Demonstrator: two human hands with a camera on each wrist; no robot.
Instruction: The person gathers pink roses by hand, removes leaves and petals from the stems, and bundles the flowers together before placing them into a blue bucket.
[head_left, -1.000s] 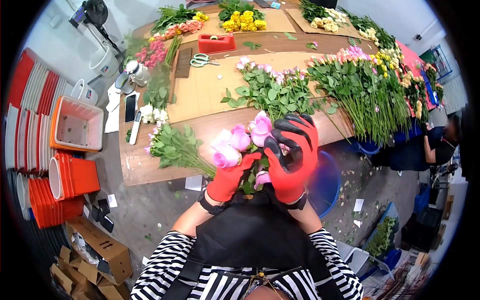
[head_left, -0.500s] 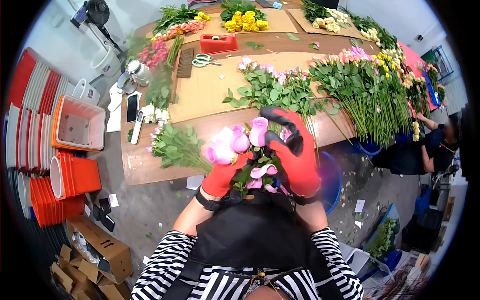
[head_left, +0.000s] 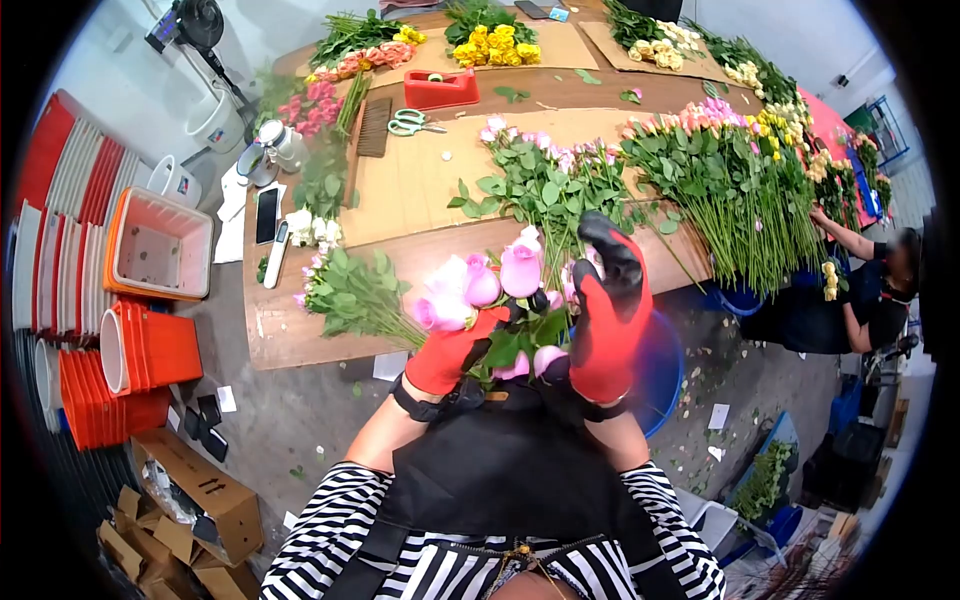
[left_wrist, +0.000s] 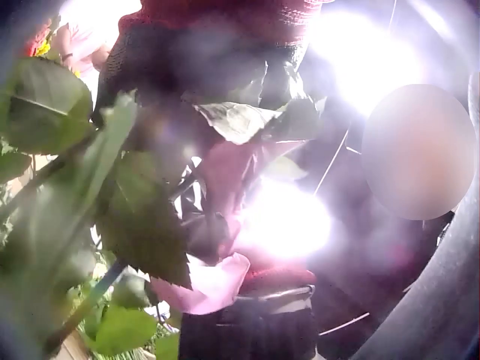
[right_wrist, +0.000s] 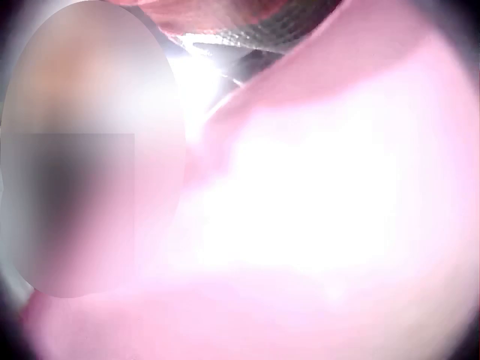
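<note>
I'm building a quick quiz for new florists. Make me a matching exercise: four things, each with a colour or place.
1. roses in the left hand
2. tape dispenser
3. scissors
4. phone

A. red
B. near the table's left edge
C. pink
D. partly pale green

Pairs: 1-C, 2-A, 3-D, 4-B

Right hand point(head_left: 612, 325): shifted rightward, fingertips point(head_left: 600, 226) now farther from the pink roses point(head_left: 520, 271) | green leaves point(head_left: 546, 330): show more fully beneath those roses | other person point(head_left: 882, 315): one arm now stretched out toward the heaped flowers point(head_left: 735, 185) | cream roses point(head_left: 830, 282) near that person: hang lower
</note>
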